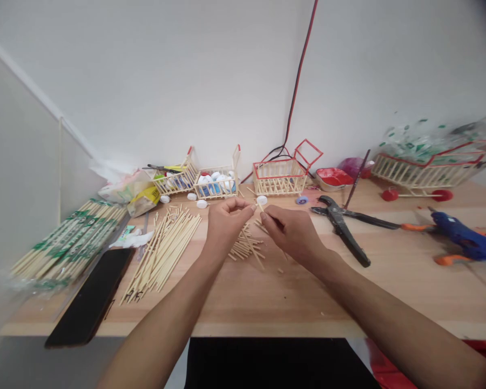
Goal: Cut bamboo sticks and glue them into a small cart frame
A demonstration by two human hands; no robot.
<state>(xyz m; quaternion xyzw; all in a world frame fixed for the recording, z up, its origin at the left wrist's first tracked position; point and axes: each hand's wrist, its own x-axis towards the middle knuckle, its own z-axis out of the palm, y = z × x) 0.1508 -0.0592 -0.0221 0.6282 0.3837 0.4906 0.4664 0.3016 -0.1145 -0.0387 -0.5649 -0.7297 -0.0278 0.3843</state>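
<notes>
My right hand (291, 229) pinches a thin wooden stick (261, 207) between thumb and forefinger, its pale tip poking up toward the left. Close beside that tip, the thumb and fingers of my left hand (227, 221) are pressed together; whatever they hold is too small to make out. Under and between the hands lies a heap of short cut sticks (245, 246). Longer loose sticks (166, 254) are spread to the left of my left hand. Just beyond the hands stands a small stick-built cart (279, 186) with a red-painted rim and handle.
Two more stick carts (215, 186) hold small items at the back. A larger cart (421, 170) carries plastic packaging. Black cutting pliers (344, 227), a blue glue gun (465, 235) and a red paint tray (334, 177) lie right. A phone (93, 297) and packed sticks (71, 237) lie left.
</notes>
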